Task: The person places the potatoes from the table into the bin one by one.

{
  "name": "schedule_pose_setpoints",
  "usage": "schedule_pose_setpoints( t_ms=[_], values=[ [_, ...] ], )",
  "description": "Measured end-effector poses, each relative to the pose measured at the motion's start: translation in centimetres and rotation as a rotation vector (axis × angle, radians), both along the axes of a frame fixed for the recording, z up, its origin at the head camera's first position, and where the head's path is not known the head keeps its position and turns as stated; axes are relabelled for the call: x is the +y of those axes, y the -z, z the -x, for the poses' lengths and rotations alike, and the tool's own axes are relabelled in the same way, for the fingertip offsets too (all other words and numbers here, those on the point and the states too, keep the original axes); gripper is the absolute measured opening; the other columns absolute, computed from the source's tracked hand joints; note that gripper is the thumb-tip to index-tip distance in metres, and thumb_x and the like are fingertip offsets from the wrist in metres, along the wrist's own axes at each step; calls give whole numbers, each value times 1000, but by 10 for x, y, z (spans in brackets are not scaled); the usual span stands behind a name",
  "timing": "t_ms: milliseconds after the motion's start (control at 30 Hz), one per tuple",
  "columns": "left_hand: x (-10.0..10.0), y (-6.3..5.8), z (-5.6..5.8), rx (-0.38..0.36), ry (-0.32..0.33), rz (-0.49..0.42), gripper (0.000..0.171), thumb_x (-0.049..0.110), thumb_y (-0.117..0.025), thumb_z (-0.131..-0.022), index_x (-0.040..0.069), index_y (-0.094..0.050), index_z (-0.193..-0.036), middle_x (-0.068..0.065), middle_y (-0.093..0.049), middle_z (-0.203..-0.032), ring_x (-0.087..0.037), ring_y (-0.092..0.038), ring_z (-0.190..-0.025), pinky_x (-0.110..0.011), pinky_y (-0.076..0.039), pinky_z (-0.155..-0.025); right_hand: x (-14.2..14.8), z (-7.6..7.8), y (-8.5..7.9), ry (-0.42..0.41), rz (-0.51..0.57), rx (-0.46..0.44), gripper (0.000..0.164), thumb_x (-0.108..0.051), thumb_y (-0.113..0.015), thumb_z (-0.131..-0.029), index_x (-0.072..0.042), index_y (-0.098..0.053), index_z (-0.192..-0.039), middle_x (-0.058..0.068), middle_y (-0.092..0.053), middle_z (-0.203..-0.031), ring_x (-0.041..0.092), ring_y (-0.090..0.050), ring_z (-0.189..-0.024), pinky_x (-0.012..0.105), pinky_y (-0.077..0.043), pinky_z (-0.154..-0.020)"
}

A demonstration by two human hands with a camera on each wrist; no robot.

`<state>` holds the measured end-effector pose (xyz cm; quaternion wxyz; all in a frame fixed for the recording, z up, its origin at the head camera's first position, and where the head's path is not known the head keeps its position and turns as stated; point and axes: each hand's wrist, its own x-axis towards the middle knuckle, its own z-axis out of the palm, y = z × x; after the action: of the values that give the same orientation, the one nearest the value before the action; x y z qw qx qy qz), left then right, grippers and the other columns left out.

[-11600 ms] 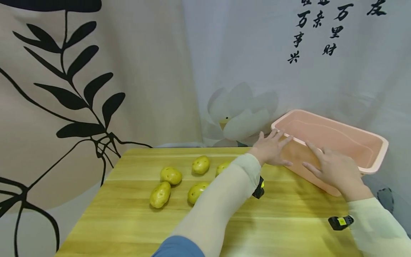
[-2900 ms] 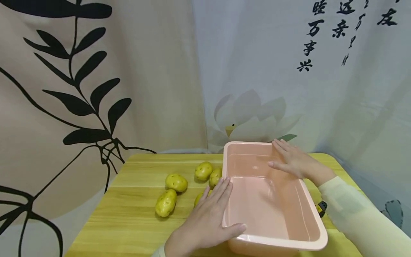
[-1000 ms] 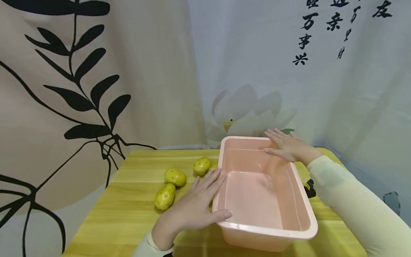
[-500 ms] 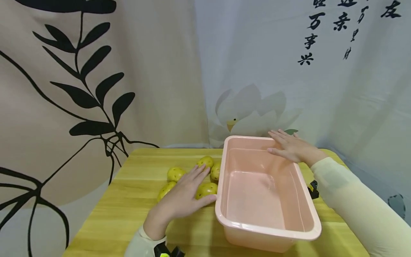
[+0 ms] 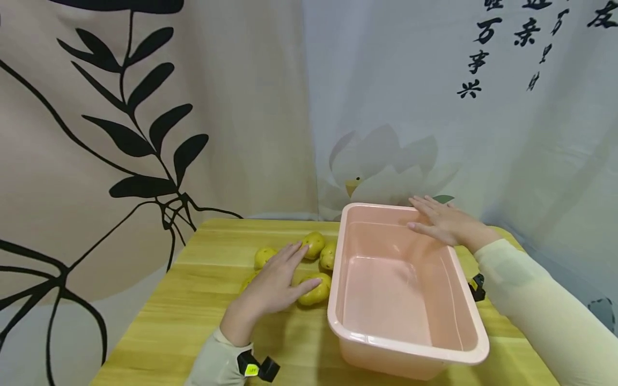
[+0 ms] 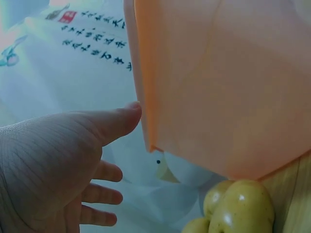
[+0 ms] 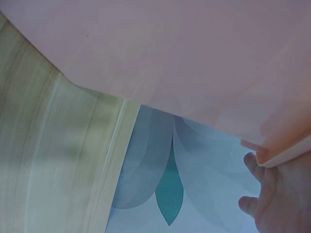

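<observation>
A pink plastic tub [image 5: 415, 354] stands upright on the wooden table with its long side toward the potatoes. My right hand [image 5: 449, 225] rests at its far right corner, fingers extended over the rim; in the right wrist view that hand [image 7: 286, 199] shows beside the tub's rim. My left hand [image 5: 270, 289] is apart from the tub, fingers straight, above several yellow potatoes. The nearest potato [image 5: 316, 289] lies by its thumb; another potato [image 5: 314, 245] is just beyond the fingertips. Potatoes to the left are partly hidden by the hand. Whether it touches any, I cannot tell.
The wooden table [image 5: 183, 321] extends left and in front of the tub. Behind it hangs a pale curtain [image 5: 251, 107] with black leaves, a flower and writing. A black wrist camera [image 5: 258, 367] is strapped to the left sleeve; another camera [image 5: 477, 288] is at the right wrist.
The tub, earlier tilted at the far right with both hands by it, now stands beside the potatoes. My left hand has left its left rim and moved left over the potatoes; my right hand stays.
</observation>
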<state>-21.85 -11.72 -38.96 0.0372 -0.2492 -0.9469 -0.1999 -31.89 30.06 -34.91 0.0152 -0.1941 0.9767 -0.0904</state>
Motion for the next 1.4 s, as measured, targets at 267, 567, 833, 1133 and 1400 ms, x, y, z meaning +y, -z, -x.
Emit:
schedule_pose_setpoints(
  t_ms=[267, 567, 833, 1133, 1400],
  values=[
    [3, 9, 8, -4, -8, 17, 87, 69, -49, -87, 16, -28, -153, -5, -20, -158, -29, -19, -144, -49, -20, -114, 2, 0, 2, -15, -3, -7, 81, -63, -36, -96, -12, -15, -155, 14, -11, -160, 39, -6, -144, 70, -5, -106],
    [8, 25, 17, -32, -1, 13, 89, 67, -57, -84, 21, -26, -153, -4, -25, -157, -29, -24, -142, -51, -26, -111, 4, 2, 3, -15, 2, -27, 82, -64, -35, -96, -13, -13, -155, 14, -9, -160, 39, -4, -145, 69, -5, -107],
    [11, 42, 26, -16, 15, 19, 94, 75, -51, -79, 19, -30, -152, -6, -31, -154, -29, -30, -140, -48, -30, -110, 3, 2, 3, -13, -2, -29, 81, -64, -33, -96, -14, -12, -155, 13, -8, -160, 39, -4, -145, 68, -5, -107],
    [14, 59, 33, -39, 25, -1, 88, 63, -63, -82, 16, -34, -150, -12, -35, -151, -31, -35, -136, -50, -35, -106, 1, 0, 2, -6, 5, -34, 81, -64, -33, -96, -13, -14, -155, 14, -10, -160, 40, -6, -144, 69, -7, -107],
    [15, 73, 40, -42, 56, -1, 86, 64, -64, -81, 16, -39, -148, -13, -40, -147, -29, -41, -132, -48, -39, -103, 0, 0, 3, -10, 25, -21, 79, -62, -35, -96, -13, -16, -155, 15, -12, -159, 40, -9, -144, 68, -12, -106]
  ],
)
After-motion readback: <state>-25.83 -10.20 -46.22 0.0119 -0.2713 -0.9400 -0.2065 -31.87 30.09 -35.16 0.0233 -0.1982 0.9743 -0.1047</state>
